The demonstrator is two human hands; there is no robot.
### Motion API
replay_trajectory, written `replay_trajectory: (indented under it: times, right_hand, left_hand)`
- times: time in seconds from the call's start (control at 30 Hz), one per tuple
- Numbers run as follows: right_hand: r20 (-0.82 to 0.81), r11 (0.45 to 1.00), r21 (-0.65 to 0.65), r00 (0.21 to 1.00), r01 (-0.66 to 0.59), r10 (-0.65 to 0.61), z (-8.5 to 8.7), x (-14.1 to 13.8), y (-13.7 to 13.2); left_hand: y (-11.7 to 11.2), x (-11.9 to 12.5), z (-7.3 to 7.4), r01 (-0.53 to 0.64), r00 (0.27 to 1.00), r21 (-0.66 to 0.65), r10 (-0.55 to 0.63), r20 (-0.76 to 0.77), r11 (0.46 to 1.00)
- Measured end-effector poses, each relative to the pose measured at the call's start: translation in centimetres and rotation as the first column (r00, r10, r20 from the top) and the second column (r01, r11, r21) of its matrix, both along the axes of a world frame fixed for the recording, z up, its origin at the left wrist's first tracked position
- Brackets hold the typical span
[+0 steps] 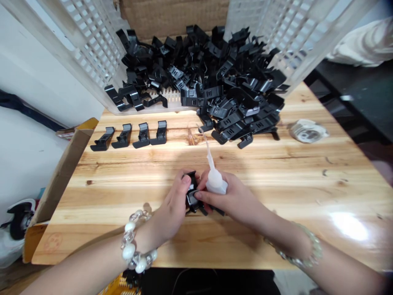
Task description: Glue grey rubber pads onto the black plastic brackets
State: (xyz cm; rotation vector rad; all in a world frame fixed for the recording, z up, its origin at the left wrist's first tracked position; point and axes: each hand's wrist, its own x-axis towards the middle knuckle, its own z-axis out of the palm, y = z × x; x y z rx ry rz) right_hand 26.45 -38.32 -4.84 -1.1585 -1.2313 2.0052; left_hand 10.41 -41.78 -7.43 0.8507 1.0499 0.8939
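Observation:
Near the table's front half, my left hand [176,196] is closed around a black plastic clip [192,198], its thumb along the upper side. My right hand [236,196] grips a small white squeeze bottle [216,182] whose long thin nozzle points away from me. The right thumb also touches the clip, so both hands meet there. Part of the clip and some dark pieces below it are covered by my fingers. Farther off to the left, several similar black clips [159,133] lie in a row on the wood.
A white plastic crate [92,45] lies open at the back, with a heap of black clips [233,102] spilling onto the wooden table [138,168]. A roll of clear tape [308,131] rests at the right. A cardboard box [61,168] stands beside the left edge.

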Motion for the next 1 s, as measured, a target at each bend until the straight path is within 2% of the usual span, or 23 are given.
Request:
replay_trajectory:
  times: [0.13, 0.27, 0.37, 0.4, 0.47, 0.53, 0.57, 0.63, 0.73, 0.87, 1.0]
  right_hand:
    - [0.006, 0.999, 0.002, 0.999, 0.035, -0.035, 0.2, -0.1, -0.1]
    - [0.03, 1.0, 0.004, 0.999, 0.009, -0.009, 0.3, 0.1, 0.0]
    - [-0.015, 1.0, -0.022, 1.0, -0.012, 0.012, 0.1, 0.7, 0.5]
    - [-0.038, 0.999, -0.018, 0.999, 0.027, -0.028, 0.1, 1.0, 0.8]
    - [-0.069, 0.981, 0.035, 0.979, 0.192, -0.19, 0.0, 1.8, 1.5]
    - [-0.092, 0.928, 0.123, 0.935, 0.353, -0.343, 0.1, 2.7, 2.3]
    - [-0.096, 0.909, 0.157, 0.922, 0.386, -0.375, 0.2, 3.1, 2.8]
    - [-0.091, 0.878, 0.22, 0.905, 0.425, -0.416, 0.4, 4.0, 3.6]
    - [-0.046, 0.841, 0.294, 0.886, 0.454, -0.461, 0.6, 5.2, 4.4]
    - [-0.048, 0.835, 0.309, 0.884, 0.455, -0.465, 0.7, 5.9, 5.0]
    - [-0.099, 0.84, 0.297, 0.89, 0.453, -0.445, 0.9, 5.8, 5.0]
  left_hand:
    - [-0.1, -0.1, 0.5, 0.075, 0.996, 0.023, -0.076, 0.045, 0.997]
    - [-0.3, -0.1, 0.7, 0.072, 0.994, -0.019, -0.07, 0.085, 0.997]
    - [0.0, -0.1, 0.9, 0.08, 0.985, -0.061, -0.069, 0.16, 0.995]
    - [0.1, -0.1, 1.1, 0.07, 0.98, -0.075, -0.054, 0.193, 0.995]
    - [0.6, -0.2, 1.6, 0.03, 0.969, -0.124, 0.002, 0.245, 0.992]
    - [1.2, -0.3, 2.3, -0.013, 0.962, -0.201, 0.067, 0.264, 0.979]
    - [1.4, -0.4, 2.6, -0.027, 0.962, -0.244, 0.091, 0.259, 0.969]
    - [1.7, -0.6, 3.1, -0.032, 0.966, -0.313, 0.11, 0.234, 0.949]
    - [1.9, -0.7, 3.3, -0.019, 0.965, -0.331, 0.104, 0.242, 0.943]
    - [1.7, -0.7, 3.0, 0.024, 0.968, -0.282, 0.048, 0.246, 0.959]
    - [1.6, -0.7, 2.9, 0.035, 0.984, -0.253, 0.01, 0.177, 0.967]
